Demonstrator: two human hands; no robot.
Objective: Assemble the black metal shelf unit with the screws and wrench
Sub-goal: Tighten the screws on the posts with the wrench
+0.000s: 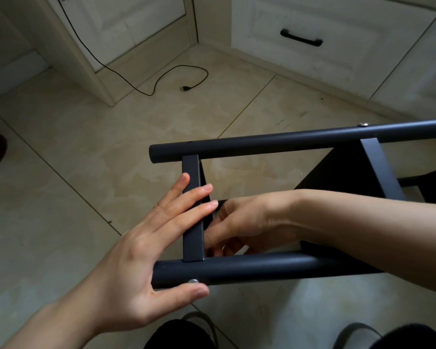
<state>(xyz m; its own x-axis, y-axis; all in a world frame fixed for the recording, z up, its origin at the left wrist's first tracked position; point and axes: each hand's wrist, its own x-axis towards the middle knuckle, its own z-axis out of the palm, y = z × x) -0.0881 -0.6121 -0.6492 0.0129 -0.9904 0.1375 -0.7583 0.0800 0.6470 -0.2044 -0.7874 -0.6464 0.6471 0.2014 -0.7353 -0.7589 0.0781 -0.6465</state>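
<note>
My left hand (141, 250) spread wide, straight fingers across flat black metal crossbar (192, 210), thumb by silver screw head (193, 281) on near round black tube (249, 269); black shelf frame (300, 139) lies sideways over beige tile floor (73, 152); right hand (244, 220) reaches inside frame, fingers curled behind bar, grip can't tell.

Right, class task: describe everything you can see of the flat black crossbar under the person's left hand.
The flat crossbar is a matte black strip, apparently metal, spanning the near tube and far tube of the shelf frame, its ends lying over them. The left hand lays straight fingers across it, thumb by a silver screw on the near tube. The right hand works just behind it.
</note>
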